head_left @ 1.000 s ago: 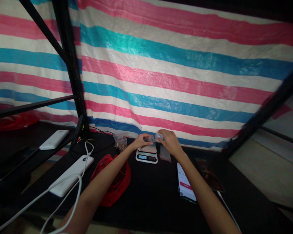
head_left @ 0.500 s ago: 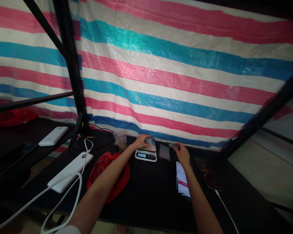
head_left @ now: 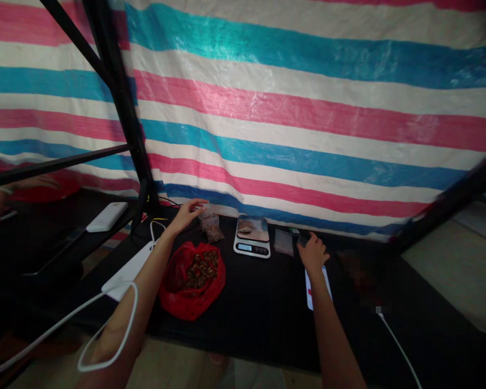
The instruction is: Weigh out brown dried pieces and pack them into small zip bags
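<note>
My left hand (head_left: 188, 215) is over the back of the table, fingers stretched out and apart, just left of clear bags of small brown pieces (head_left: 212, 228). No object shows in it. To their right, another small filled clear bag (head_left: 249, 226) lies on the white digital scale (head_left: 251, 249), whose display is lit. My right hand (head_left: 315, 253) rests with spread fingers beside a small dark object (head_left: 303, 241) of unclear kind. A flat clear bag (head_left: 284, 242) lies left of it. Below my left hand sits an open red plastic bag (head_left: 170, 289) of brown, shiny pieces.
A phone (head_left: 310, 294) with a lit screen lies partly under my right forearm. White power banks (head_left: 125, 273) and a looping white cable (head_left: 134, 308) occupy the left. Another person's hand (head_left: 38, 182) is at far left. Black frame posts (head_left: 123, 116) stand before a striped sheet (head_left: 267, 119).
My left hand has left the scale and moved left to the filled clear bags. The bag on the scale now shows. My right hand's fingers have spread. The view has tilted down.
</note>
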Tool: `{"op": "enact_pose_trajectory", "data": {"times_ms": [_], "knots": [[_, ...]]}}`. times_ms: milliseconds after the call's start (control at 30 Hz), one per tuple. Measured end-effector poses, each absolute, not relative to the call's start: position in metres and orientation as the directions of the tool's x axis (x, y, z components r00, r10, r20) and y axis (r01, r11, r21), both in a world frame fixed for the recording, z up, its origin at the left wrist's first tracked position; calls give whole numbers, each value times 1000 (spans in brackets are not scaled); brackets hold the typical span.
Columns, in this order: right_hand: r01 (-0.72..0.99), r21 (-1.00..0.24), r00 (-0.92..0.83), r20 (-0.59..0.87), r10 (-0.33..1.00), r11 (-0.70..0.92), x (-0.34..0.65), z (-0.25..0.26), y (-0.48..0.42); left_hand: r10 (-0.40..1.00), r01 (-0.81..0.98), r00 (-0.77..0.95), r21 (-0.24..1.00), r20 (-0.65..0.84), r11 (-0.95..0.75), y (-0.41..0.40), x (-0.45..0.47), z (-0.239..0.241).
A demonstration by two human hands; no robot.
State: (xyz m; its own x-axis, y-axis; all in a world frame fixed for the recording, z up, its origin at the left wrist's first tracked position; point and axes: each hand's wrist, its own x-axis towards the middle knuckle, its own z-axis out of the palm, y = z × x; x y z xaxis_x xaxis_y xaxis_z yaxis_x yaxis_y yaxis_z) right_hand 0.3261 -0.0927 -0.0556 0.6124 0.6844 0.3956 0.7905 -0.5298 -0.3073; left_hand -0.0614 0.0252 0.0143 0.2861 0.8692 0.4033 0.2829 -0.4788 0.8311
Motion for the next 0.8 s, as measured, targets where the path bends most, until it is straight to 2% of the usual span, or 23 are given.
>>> {"op": "enact_pose_trajectory", "data": {"times_ms": [133,267,533,700,800], "knots": [[861,-336,509,586,631,-382,293,-50,-98,905,219,273,894,327,-390,17,-75,-25],[883,-352,468,600,648,-311,277,-51,-103,929,192,231,922,289,-335,7,-74,-42],[875,-316,485,574,660,-367,285,-58,-109,930,146,219,932,295,-331,0,-74,-39],[882,-287,471,578,667,-374,281,-54,-110,901,120,358,945,244,-304,-9,-72,-36],[857,-260,503,604,618,-444,290,-57,-110,871,105,444,953,210,-283,-14,-74,-33]]}}
